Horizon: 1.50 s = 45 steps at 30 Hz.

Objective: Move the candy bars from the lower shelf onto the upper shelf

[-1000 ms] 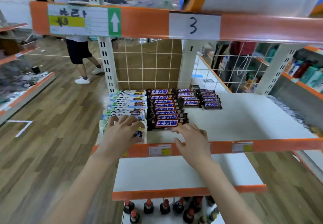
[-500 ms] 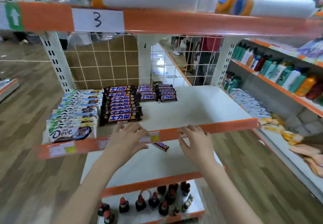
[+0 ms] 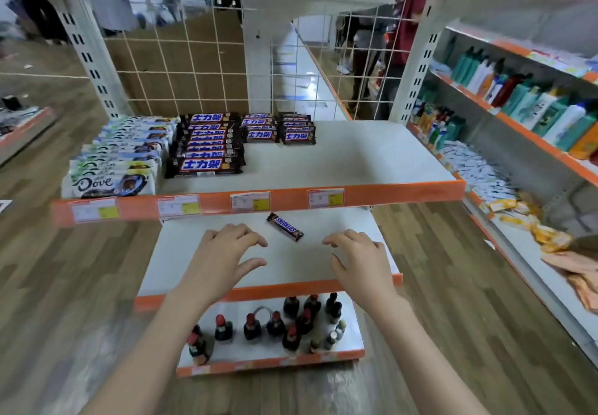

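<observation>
One brown Snickers bar (image 3: pixel 285 227) lies alone on the white lower shelf (image 3: pixel 291 265), just under the upper shelf's orange rim. My left hand (image 3: pixel 223 256) hovers open just left of it, fingers spread. My right hand (image 3: pixel 359 257) hovers open to its right, holding nothing. On the upper shelf (image 3: pixel 356 162) lie rows of brown Snickers bars (image 3: pixel 204 146) and white Dove bars (image 3: pixel 113 168), with two shorter Snickers rows (image 3: pixel 278 128) behind.
Small dark bottles with red caps (image 3: pixel 275 327) stand on the bottom shelf. A wire grid (image 3: pixel 181 68) backs the upper shelf. Another rack with bottles (image 3: pixel 524 100) and packets runs along the right. Wooden floor lies to the left. People stand beyond the grid.
Both hands came down from the upper shelf's front edge to the lower shelf. The view swung right and down, and the lone Snickers bar came into sight.
</observation>
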Tool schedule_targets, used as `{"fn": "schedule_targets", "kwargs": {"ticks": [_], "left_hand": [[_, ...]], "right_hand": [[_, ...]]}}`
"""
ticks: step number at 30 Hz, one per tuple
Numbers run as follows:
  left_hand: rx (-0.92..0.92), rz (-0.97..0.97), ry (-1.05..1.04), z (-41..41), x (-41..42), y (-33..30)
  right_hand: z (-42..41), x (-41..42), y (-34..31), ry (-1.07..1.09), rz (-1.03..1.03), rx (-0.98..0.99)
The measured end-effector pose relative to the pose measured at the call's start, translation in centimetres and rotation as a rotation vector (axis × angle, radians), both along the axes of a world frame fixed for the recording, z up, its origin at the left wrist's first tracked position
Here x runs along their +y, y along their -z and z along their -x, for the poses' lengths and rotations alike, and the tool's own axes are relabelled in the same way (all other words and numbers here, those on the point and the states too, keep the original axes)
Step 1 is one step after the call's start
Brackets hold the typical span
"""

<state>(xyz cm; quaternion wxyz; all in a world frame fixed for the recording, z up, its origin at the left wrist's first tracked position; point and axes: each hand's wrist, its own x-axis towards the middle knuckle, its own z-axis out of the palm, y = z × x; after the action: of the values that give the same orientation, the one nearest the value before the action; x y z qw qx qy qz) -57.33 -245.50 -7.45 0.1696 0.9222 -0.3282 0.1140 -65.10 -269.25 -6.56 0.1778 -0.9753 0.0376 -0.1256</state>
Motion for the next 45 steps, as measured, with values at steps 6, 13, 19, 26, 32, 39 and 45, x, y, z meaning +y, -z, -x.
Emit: {"fn": "schedule_targets", "kwargs": {"ticks": [6, 13, 19, 26, 32, 39, 45], "left_hand": [[0.08, -0.034, -0.059, 0.9, 0.9, 3.0], [0.133, -0.045, -0.104, 0.5, 0.6, 5.9], [0.148, -0.075, -0.139, -1.3, -0.6, 9.4], [0.29, -0.149, -0.174, -3.0, -2.0, 13.6], [0.215, -0.148, -0.123, -6.4, -3.4, 18.1], [0.158, -0.154, -0.098, -10.7, -4.1, 25.2], [0.157, -0.135, -0.122, -15.5, -4.9, 28.6]], "right_hand": [[0.7, 0.4, 3.0, -0.027, 0.002, 0.063], [-0.2, 1.2, 6.3, -0.022, 0.015, 0.122], [-2.1, 1.5, 9.6, -0.029, 0.027, 0.127], [-4.7, 1.5, 12.6, -0.039, 0.076, 0.266], [-8.3, 1.5, 17.0, -0.058, 0.095, 0.257], [-13.6, 1.5, 24.3, -0.083, 0.137, 0.211], [-18.9, 0.6, 28.1, -0.056, 0.15, 0.213]]}}
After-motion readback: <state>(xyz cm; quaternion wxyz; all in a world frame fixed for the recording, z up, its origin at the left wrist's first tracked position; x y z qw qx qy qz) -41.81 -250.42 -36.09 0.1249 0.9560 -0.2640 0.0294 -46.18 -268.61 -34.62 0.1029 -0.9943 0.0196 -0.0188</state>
